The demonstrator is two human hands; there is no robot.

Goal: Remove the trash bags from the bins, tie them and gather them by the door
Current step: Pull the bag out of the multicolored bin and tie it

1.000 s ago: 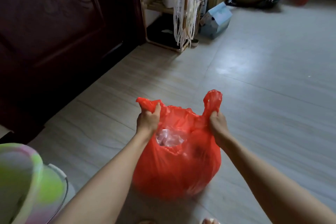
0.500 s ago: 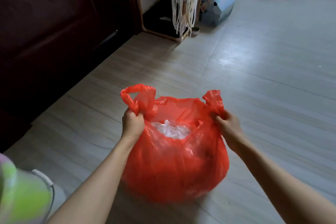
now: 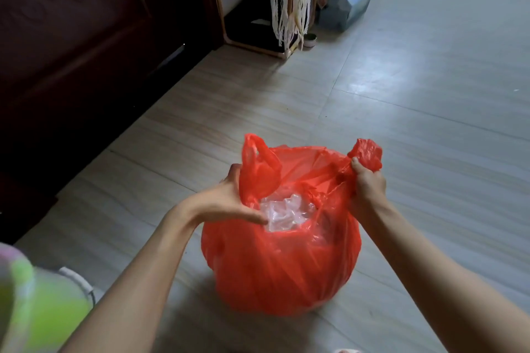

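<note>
- Head view: a red trash bag [image 3: 282, 261] sits on the pale tiled floor [image 3: 415, 112], its mouth open on crumpled clear plastic [image 3: 282, 210].
- The right hand [image 3: 368, 185] clenches the bag's right handle [image 3: 368, 153], bunched in its fist.
- The left hand [image 3: 229, 199] holds the rim below the loose left handle [image 3: 258, 163], thumb laid inside; its fingers are hidden behind the plastic.
- A dark wooden door [image 3: 71, 51] stands to the left, a wooden rack [image 3: 258, 8] beyond.
</note>
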